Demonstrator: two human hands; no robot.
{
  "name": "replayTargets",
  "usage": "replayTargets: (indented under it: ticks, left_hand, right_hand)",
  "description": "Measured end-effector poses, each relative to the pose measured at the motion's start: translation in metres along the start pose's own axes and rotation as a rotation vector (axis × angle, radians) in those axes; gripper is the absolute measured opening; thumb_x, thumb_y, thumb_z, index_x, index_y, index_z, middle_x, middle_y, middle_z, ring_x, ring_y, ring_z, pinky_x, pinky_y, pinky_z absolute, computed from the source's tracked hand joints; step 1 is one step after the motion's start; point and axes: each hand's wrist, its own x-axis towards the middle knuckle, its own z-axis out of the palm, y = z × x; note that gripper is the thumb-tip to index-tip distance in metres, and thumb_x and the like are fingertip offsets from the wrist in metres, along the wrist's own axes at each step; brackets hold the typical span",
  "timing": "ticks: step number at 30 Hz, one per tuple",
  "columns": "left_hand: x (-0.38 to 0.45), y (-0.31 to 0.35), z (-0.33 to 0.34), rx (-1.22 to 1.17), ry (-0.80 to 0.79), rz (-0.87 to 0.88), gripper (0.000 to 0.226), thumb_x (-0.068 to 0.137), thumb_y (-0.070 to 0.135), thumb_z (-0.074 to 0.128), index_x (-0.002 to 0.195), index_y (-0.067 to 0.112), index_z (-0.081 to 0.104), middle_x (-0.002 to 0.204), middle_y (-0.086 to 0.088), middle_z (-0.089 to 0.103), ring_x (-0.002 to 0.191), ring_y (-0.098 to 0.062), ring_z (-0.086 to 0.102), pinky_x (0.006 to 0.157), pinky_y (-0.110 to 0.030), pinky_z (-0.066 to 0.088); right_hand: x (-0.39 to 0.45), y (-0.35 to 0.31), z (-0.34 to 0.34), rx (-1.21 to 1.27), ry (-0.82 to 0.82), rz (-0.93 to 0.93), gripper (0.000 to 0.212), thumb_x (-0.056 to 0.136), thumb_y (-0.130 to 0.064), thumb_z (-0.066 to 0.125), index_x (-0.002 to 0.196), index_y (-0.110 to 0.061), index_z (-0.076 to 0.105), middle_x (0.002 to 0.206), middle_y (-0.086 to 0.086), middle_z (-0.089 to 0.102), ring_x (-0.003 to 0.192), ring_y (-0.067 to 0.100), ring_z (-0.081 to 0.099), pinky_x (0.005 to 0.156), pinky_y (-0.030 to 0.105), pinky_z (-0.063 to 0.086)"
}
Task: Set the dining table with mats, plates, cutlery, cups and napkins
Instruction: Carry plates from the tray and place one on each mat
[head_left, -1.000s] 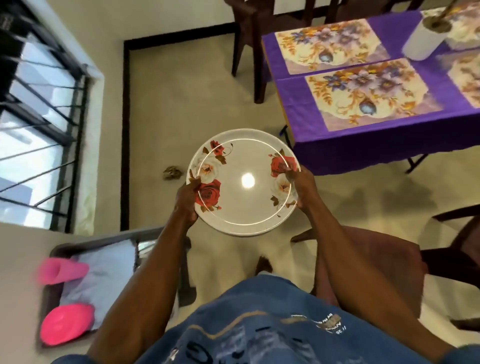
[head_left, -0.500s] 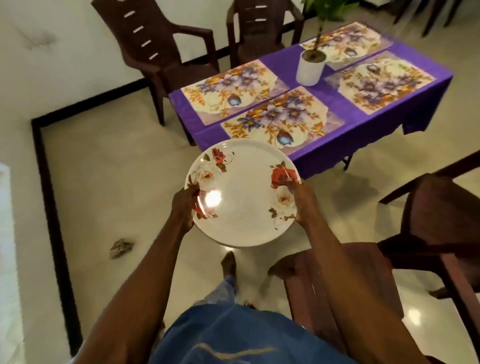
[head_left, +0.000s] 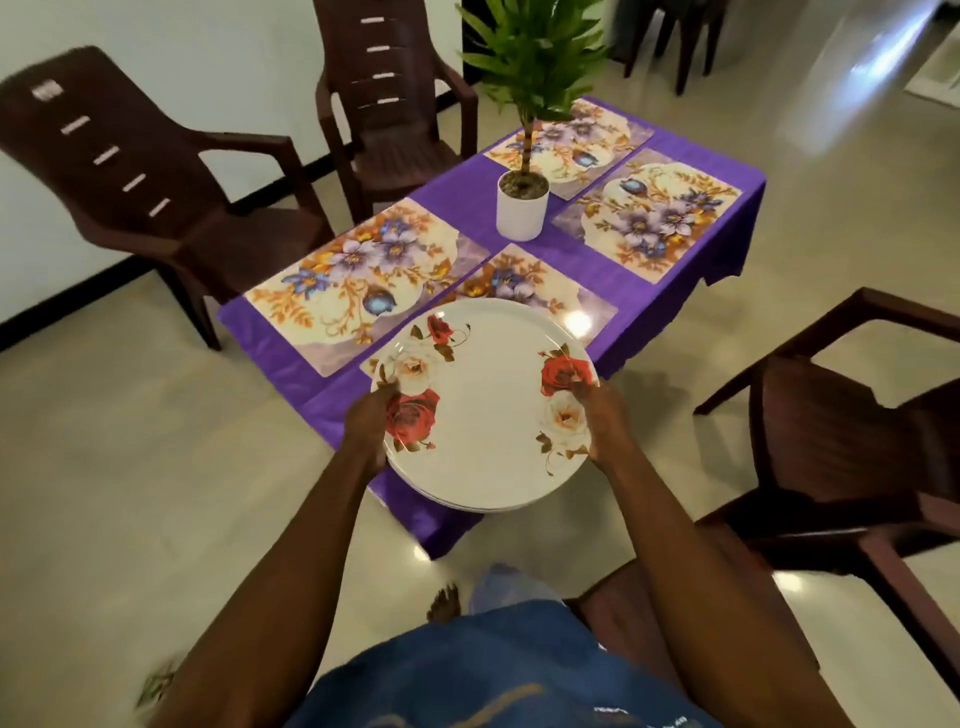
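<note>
Left hand (head_left: 370, 422) and right hand (head_left: 602, 422) grip opposite rims of what looks like a stack of rose-patterned plates (head_left: 485, 410), over the nearest floral mat (head_left: 540, 296).

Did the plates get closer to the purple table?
Yes. The plates, gripped by the left hand and right hand, moved toward the table and now overlap its near corner.

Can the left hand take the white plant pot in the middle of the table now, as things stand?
Probably not yet. The left hand grips the rim of the plate stack, shared with the right hand. The plant pot stands far across the table; nothing blocks it otherwise.
</note>
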Motion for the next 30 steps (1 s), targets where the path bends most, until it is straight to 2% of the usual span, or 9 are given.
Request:
replayTargets:
  ticks: [5, 8, 11, 14, 16, 21, 24, 28, 30]
  left_hand:
    - [0.034, 0.019, 0.033, -0.019, -0.068, -0.044, 0.032, 0.094, 0.031, 0.059, 0.109, 0.004, 0.068, 0.096, -0.018, 0.073, 0.078, -0.034, 0.07, 0.052, -0.043, 0.058]
    - [0.064, 0.021, 0.051, -0.026, -0.056, -0.037, 0.051, 0.08, 0.041, 0.071, 0.113, 0.002, 0.067, 0.105, -0.022, 0.072, 0.092, -0.043, 0.069, 0.066, -0.058, 0.057]
    - [0.088, 0.027, 0.083, 0.006, 0.042, 0.005, 0.054, 0.075, 0.043, 0.071, 0.113, 0.005, 0.067, 0.106, -0.018, 0.072, 0.094, -0.039, 0.07, 0.073, -0.054, 0.059]
    - [0.107, 0.028, 0.126, -0.03, 0.109, 0.046, 0.041, 0.087, 0.039, 0.065, 0.114, 0.008, 0.067, 0.105, -0.013, 0.072, 0.094, -0.032, 0.07, 0.088, -0.052, 0.056]
    - [0.13, 0.019, 0.161, -0.021, 0.13, 0.055, 0.049, 0.082, 0.051, 0.065, 0.108, 0.01, 0.071, 0.102, -0.011, 0.074, 0.097, -0.031, 0.07, 0.093, -0.052, 0.054]
    - [0.132, 0.022, 0.264, 0.057, 0.311, 0.109, 0.033, 0.098, 0.034, 0.056, 0.103, 0.003, 0.067, 0.091, -0.009, 0.07, 0.084, -0.025, 0.065, 0.071, -0.036, 0.054]
    - [0.127, 0.023, 0.309, -0.006, 0.36, 0.076, 0.037, 0.092, 0.045, 0.058, 0.099, 0.01, 0.069, 0.088, -0.006, 0.072, 0.082, -0.025, 0.069, 0.075, -0.042, 0.058]
    - [0.144, 0.02, 0.34, -0.102, 0.396, -0.018, 0.033, 0.09, 0.042, 0.061, 0.091, 0.009, 0.068, 0.081, -0.009, 0.073, 0.075, -0.028, 0.068, 0.069, -0.036, 0.056]
    - [0.153, 0.021, 0.349, -0.05, 0.523, -0.012, 0.036, 0.088, 0.045, 0.065, 0.088, 0.009, 0.07, 0.076, -0.007, 0.072, 0.071, -0.025, 0.066, 0.061, -0.03, 0.053]
  right_hand:
    - [0.037, -0.024, 0.0, -0.024, 0.008, 0.026, 0.048, 0.064, -0.036, 0.081, 0.105, -0.011, 0.071, 0.097, 0.014, 0.074, 0.089, 0.035, 0.072, 0.082, 0.056, 0.057]
    - [0.07, -0.037, -0.003, -0.06, 0.022, 0.036, 0.044, 0.068, -0.034, 0.081, 0.104, -0.011, 0.071, 0.094, 0.012, 0.075, 0.087, 0.033, 0.073, 0.082, 0.055, 0.058]
    - [0.109, -0.057, -0.007, -0.094, 0.006, 0.042, 0.043, 0.068, -0.031, 0.082, 0.103, -0.009, 0.071, 0.093, 0.012, 0.075, 0.086, 0.033, 0.072, 0.082, 0.052, 0.058]
    - [0.155, -0.083, -0.019, -0.154, 0.001, 0.026, 0.023, 0.078, -0.022, 0.076, 0.097, -0.011, 0.071, 0.092, 0.012, 0.074, 0.083, 0.032, 0.072, 0.077, 0.045, 0.059]
    - [0.195, -0.101, -0.036, -0.188, 0.006, 0.017, 0.015, 0.081, -0.02, 0.073, 0.095, -0.013, 0.071, 0.091, 0.011, 0.074, 0.083, 0.031, 0.07, 0.076, 0.042, 0.058]
    - [0.277, -0.149, -0.087, -0.293, -0.054, -0.009, 0.018, 0.086, -0.014, 0.068, 0.104, -0.008, 0.069, 0.09, 0.007, 0.07, 0.081, 0.022, 0.065, 0.065, 0.027, 0.05]
    - [0.312, -0.17, -0.111, -0.352, -0.101, 0.011, 0.017, 0.085, -0.013, 0.067, 0.102, -0.012, 0.069, 0.092, 0.008, 0.071, 0.083, 0.023, 0.066, 0.067, 0.029, 0.052]
    - [0.356, -0.184, -0.124, -0.499, -0.176, 0.02, 0.039, 0.073, -0.034, 0.064, 0.108, -0.018, 0.069, 0.099, 0.005, 0.071, 0.091, 0.024, 0.067, 0.073, 0.031, 0.053]
    - [0.374, -0.191, -0.124, -0.559, -0.213, 0.032, 0.033, 0.078, -0.033, 0.065, 0.106, -0.016, 0.068, 0.099, 0.004, 0.072, 0.091, 0.024, 0.067, 0.068, 0.028, 0.05]
